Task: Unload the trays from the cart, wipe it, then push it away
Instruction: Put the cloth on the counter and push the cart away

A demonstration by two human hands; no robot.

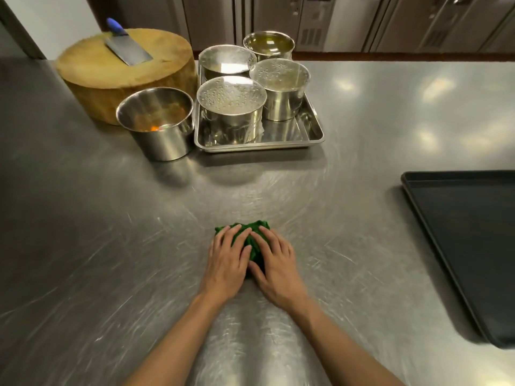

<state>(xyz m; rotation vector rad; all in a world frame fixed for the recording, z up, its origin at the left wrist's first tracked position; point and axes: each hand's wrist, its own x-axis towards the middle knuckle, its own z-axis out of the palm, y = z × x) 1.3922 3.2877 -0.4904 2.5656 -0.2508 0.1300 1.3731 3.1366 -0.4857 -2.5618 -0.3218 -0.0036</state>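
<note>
The green cloth (252, 239) sat bunched on the steel worktop (111, 246) with the left hand (227, 259) and right hand (274, 264) both flat on it, fingers spread and straight, probably readying it for wiping, the black tray (473, 240) parked well off to the right.

Black tray (471, 246) cut off right; green cloth (252, 232) mostly under hands.
</note>
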